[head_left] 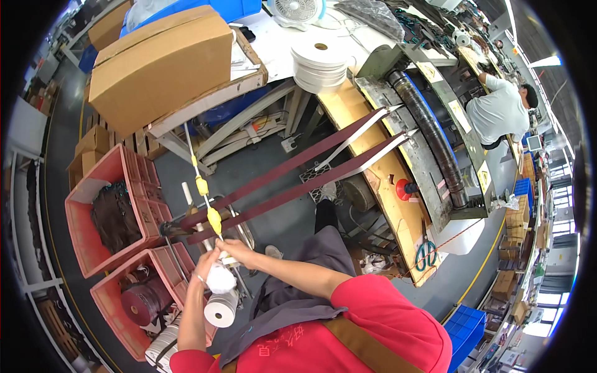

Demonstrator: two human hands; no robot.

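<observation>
My left hand (pixel 206 264) and my right hand (pixel 239 253) meet at the lower end of a thin white cord (pixel 199 176), fingers closed and pinched together on it. Yellow pieces (pixel 214 220) sit along the cord, just above my fingertips. Right below my hands are a white rounded bundle (pixel 221 278) and a white roll (pixel 221 309). Two long maroon straps (pixel 305 177) stretch past my hands, from a bar (pixel 171 229) on the left to the machine with a dark roller (pixel 429 133). White strips hang along the straps near the machine.
Pink crates (pixel 81 214) with dark material and maroon rolls stand at left. A cardboard box (pixel 165 65) and a large white spool (pixel 318 65) occupy the table ahead. Teal-handled scissors (pixel 426 253) lie on the wooden board (pixel 398 214). Another person (pixel 497 112) works far right.
</observation>
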